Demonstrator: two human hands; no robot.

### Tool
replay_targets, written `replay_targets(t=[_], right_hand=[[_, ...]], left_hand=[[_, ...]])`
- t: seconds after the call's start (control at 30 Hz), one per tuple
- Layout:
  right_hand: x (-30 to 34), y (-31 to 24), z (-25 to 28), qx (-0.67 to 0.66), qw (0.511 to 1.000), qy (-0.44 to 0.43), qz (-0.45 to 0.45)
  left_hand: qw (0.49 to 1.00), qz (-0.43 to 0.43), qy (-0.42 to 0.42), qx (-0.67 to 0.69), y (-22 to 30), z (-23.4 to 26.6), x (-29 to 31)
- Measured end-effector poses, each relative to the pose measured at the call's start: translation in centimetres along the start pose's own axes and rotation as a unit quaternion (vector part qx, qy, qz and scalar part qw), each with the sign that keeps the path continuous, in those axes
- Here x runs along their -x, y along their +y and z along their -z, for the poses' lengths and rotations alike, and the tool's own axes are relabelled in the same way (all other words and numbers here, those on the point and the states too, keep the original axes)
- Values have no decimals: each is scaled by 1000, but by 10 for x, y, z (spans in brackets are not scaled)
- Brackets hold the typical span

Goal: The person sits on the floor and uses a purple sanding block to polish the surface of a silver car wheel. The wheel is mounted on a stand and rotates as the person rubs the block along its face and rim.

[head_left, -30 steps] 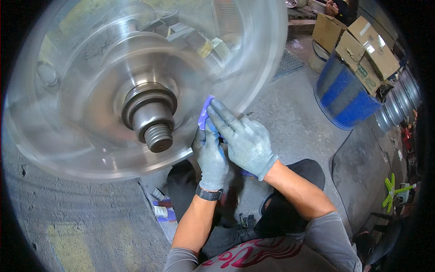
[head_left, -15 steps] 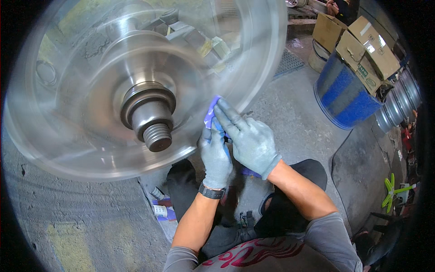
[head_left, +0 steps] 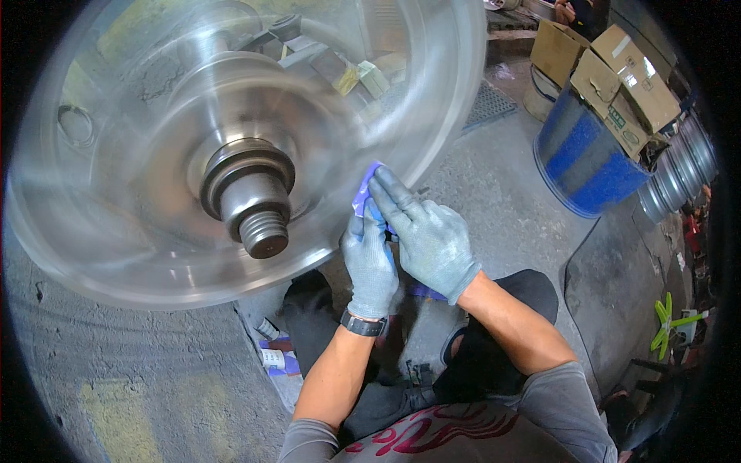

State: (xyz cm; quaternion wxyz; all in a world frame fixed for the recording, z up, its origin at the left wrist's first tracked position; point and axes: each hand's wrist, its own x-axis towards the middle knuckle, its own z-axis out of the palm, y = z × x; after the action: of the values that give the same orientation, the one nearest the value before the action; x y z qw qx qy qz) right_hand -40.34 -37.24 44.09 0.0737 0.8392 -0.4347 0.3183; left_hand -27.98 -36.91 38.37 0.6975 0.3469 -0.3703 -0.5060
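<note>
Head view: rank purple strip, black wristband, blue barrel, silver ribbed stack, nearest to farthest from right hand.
1. Purple strip: touching the right hand.
2. Black wristband: lower left.
3. Blue barrel: upper right.
4. Silver ribbed stack: beyond barrel.

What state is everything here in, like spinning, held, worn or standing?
Metal wheel: blurred, apparently spinning
Purple strip: held
Left hand: gloved, gripping strip
Right hand: gloved, touching strip
Black wristband: worn, left wrist
Blue drum: standing, topped with cardboard
</note>
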Motion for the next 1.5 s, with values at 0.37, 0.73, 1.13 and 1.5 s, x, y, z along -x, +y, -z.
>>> replay_targets(t=[0.37,0.73,1.13,1.5], right_hand=[[4,1,0,4,1000,-11,-22],[14,11,-12,4,1000,-4,-24],[19,14,-13,3,999,-12,-35],[24,18,-17,6,999,-12,-39]], left_hand=[[999,26,21,29,-5,-5,0],[999,36,-17,-4,-8,-3,0],[999,37,-7,-13,-10,-9,1],[999,42,7,-6,-16,-12,2]])
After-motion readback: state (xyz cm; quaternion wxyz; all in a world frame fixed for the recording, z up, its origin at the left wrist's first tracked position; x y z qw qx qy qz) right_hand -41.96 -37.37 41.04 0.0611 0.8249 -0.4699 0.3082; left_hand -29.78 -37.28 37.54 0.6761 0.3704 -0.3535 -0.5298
